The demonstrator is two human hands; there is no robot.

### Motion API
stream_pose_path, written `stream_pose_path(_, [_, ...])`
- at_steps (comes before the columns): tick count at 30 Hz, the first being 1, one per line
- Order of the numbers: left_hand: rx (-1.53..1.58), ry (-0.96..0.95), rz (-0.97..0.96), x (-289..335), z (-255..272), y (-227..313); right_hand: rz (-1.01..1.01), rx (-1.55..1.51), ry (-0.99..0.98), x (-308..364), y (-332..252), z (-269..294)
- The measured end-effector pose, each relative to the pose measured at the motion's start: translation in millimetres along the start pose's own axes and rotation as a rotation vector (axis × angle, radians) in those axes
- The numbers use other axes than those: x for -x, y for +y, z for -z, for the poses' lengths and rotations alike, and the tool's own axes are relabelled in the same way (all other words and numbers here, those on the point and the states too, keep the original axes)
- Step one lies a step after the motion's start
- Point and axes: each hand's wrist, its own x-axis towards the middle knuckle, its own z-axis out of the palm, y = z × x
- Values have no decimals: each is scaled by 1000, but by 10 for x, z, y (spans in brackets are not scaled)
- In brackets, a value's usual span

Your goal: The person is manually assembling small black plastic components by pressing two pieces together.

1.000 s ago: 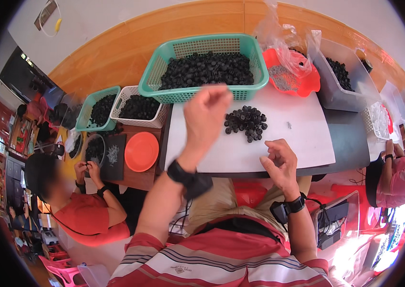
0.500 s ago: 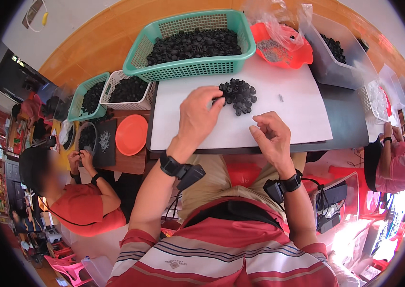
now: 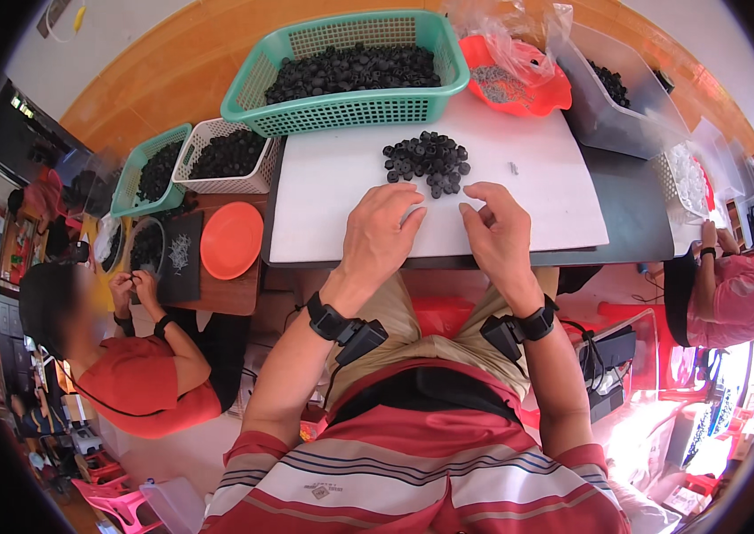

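My left hand (image 3: 381, 233) hovers over the white mat (image 3: 555, 214), just below a pile of small black round parts (image 3: 426, 160). Its fingers are bent, with a gap between thumb and fingertips. Facing it, my right hand (image 3: 499, 233) is held with curled fingers, its thumb apart from the index finger. I make out nothing held in either hand, though the inner fingers are partly hidden. To the right of the pile lie a few small grey pins (image 3: 513, 167).
Behind the mat stands a green basket (image 3: 350, 114) full of black parts. Beside it are a red dish (image 3: 542, 96) of small grey pieces and a clear bin (image 3: 626, 125). At left, a co-worker (image 3: 150, 374) sits near an orange plate (image 3: 232, 240) and a white basket (image 3: 226, 182).
My left hand has drawn back from the pile toward me. My right hand has shifted slightly, and both hands are nearly level. The whole view has moved a little.
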Motion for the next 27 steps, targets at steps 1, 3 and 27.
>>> stream_pose_path(1, [5, 2, -17, 8, -6, -4, 5, 119, -12, -26, -37, 12])
stream_pose_path(3, [8, -3, -8, 11, -7, 8, 54, 249, -35, -80, -71, 31])
stream_pose_path(27, [143, -27, 60, 24, -33, 96, 124, 480, -175, -271, 30, 0])
